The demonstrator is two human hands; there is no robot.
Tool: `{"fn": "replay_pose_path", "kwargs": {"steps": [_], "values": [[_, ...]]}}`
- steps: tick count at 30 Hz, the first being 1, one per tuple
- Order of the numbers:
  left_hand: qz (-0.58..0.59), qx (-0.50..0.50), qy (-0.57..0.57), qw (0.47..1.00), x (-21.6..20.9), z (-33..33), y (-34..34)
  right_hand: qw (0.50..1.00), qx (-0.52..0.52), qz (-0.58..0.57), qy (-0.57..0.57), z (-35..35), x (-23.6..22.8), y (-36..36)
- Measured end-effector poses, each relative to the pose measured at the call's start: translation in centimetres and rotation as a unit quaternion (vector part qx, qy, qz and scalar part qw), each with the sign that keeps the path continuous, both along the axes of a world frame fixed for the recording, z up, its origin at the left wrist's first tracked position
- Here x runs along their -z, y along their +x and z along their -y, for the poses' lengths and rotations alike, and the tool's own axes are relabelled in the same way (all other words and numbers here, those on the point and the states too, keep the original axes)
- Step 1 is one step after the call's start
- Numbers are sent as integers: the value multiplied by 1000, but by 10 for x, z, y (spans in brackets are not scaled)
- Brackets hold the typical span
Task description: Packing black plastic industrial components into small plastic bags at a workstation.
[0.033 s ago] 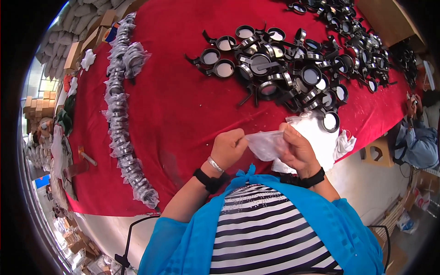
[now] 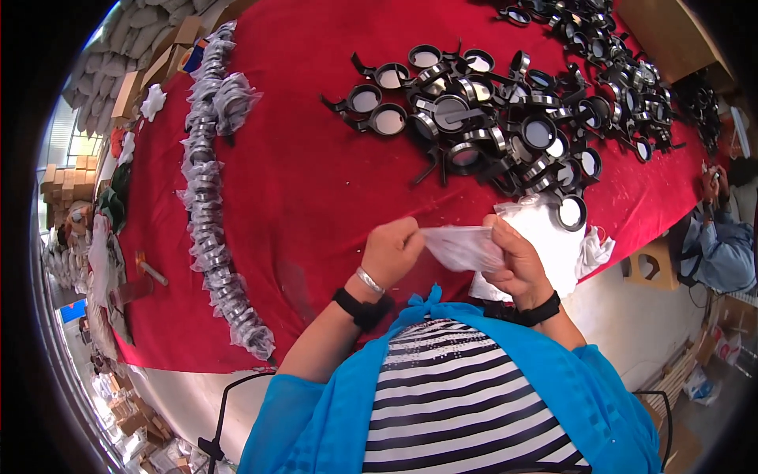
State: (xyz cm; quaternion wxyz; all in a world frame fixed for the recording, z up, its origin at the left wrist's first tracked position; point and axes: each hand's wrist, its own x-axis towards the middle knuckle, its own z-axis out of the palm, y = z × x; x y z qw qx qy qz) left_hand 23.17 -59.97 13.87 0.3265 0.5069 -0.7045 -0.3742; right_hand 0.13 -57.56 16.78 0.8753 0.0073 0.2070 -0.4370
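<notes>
A clear plastic bag is stretched between my hands above the near edge of the red cloth. My left hand pinches one corner of it in a closed grip. My right hand grips the other end, thumb on top and fingers curled around the film. What may lie inside the bag cannot be made out. Just beyond my right hand lies a stack of white plastic bags. One black ring-shaped piece with a pale disc rests on its far edge.
A heap of black round pieces with arms and metallic rims spreads to the far right. Bagged pieces form a long row on the left. Cardboard boxes stand at the far right; a co-worker's blue sleeve shows at the right edge.
The bag is pulled a little tauter and flatter between my hands. My hands stay in nearly the same place.
</notes>
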Motion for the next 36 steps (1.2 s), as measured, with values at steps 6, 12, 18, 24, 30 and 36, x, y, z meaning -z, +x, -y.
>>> {"fn": "replay_pose_path", "kwargs": {"steps": [6, 12, 18, 24, 30, 36], "values": [[235, -36, -144, 961, 27, 93, 36, 985, 43, -165, -15, 8, 11, -12], [507, 15, -226, 832, 53, 166, 50, 977, 6, -213, -9, 1, 10, 5], [452, 41, -75, 888, 32, 146, 53, 969, -1, -246, -9, 2, 8, 4], [-189, -138, 480, 845, 14, 78, 77, 964, 37, -264, 14, 15, 13, 6], [-254, -174, 304, 901, 45, 25, 95, 966, -2, -260, -8, 15, 10, 23], [279, -79, -82, 953, 47, 27, 85, 965, 10, -261, -9, 13, 0, 35]]}}
